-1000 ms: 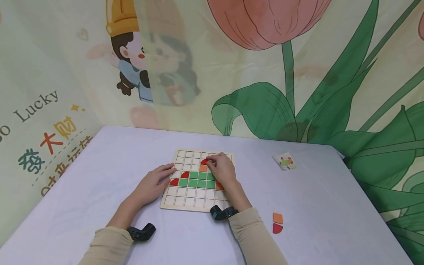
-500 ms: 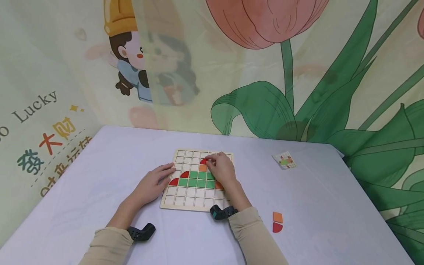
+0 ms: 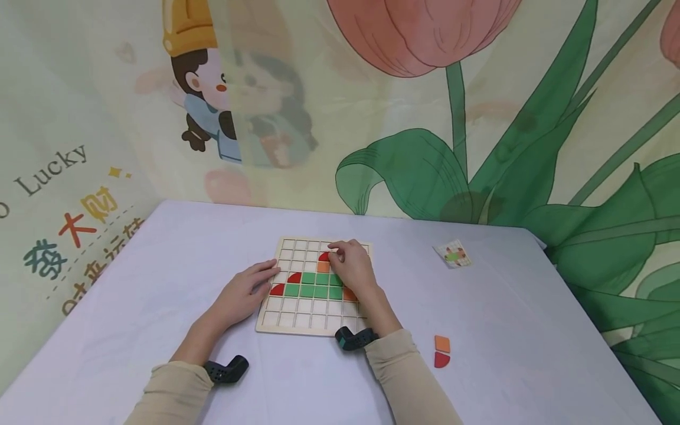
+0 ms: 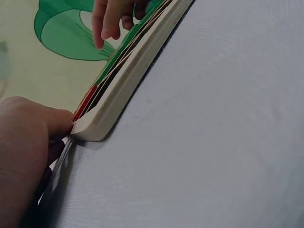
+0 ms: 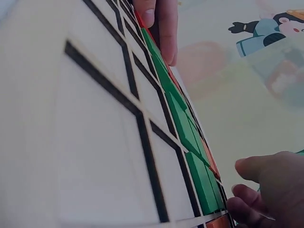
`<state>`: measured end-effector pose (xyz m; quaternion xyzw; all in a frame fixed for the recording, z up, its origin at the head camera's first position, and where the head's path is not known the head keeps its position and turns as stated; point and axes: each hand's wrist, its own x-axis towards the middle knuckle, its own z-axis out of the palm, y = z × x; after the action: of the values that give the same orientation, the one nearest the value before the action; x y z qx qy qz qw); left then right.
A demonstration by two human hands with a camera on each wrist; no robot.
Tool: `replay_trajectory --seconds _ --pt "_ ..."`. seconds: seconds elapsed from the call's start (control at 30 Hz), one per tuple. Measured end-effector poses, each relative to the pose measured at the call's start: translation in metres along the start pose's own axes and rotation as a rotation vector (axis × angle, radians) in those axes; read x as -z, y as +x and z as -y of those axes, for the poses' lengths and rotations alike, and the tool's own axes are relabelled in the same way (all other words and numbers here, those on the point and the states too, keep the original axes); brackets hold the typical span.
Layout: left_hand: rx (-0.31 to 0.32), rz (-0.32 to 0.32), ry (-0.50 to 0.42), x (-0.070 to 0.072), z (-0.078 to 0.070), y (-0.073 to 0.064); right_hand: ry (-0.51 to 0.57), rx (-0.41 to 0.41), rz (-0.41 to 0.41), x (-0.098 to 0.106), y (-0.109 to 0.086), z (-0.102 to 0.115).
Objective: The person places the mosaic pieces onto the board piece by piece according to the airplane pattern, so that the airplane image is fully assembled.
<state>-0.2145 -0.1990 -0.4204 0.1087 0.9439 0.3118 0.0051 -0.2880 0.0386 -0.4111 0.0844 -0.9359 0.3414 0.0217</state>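
Observation:
A wooden grid board lies on the table with green square tiles in two rows across it. Red quarter-round tiles stand at the left ends of those rows. Higher up, an orange square tile has a red quarter-round tile above it. My left hand rests against the board's left edge with fingers extended, its thumb at the board's corner. Over the upper right of the board is my right hand, thumb and index finger apart beside the upper red tile, nothing visible between them. It partly hides another orange tile.
To the right of my right forearm lie a loose orange square tile and a loose red quarter-round tile. A small card with a printed tile pattern lies farther back on the right. A printed curtain hangs behind the table.
My right thumb and index finger have spread apart and drawn back slightly from the upper red tile. The left hand keeps its place on the board's edge.

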Motion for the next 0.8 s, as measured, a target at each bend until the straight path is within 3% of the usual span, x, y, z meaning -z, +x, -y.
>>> replay_trajectory --seconds 0.17,0.3,0.43,0.6,0.8 --pt "0.006 0.008 0.007 0.001 0.000 0.000 0.064 0.031 -0.032 0.016 -0.004 0.008" --pt "0.001 0.016 0.009 0.001 0.001 0.003 0.104 0.057 -0.079 0.040 -0.012 0.011" --pt "-0.006 0.018 -0.007 0.002 0.005 0.003 0.093 0.058 -0.061 0.065 -0.025 0.007" --pt "-0.022 0.018 -0.007 0.004 0.007 0.005 0.031 0.073 0.005 0.098 -0.048 -0.013" --pt "-0.023 0.034 -0.012 0.001 0.005 0.006 -0.056 0.059 0.053 0.137 -0.090 -0.047"
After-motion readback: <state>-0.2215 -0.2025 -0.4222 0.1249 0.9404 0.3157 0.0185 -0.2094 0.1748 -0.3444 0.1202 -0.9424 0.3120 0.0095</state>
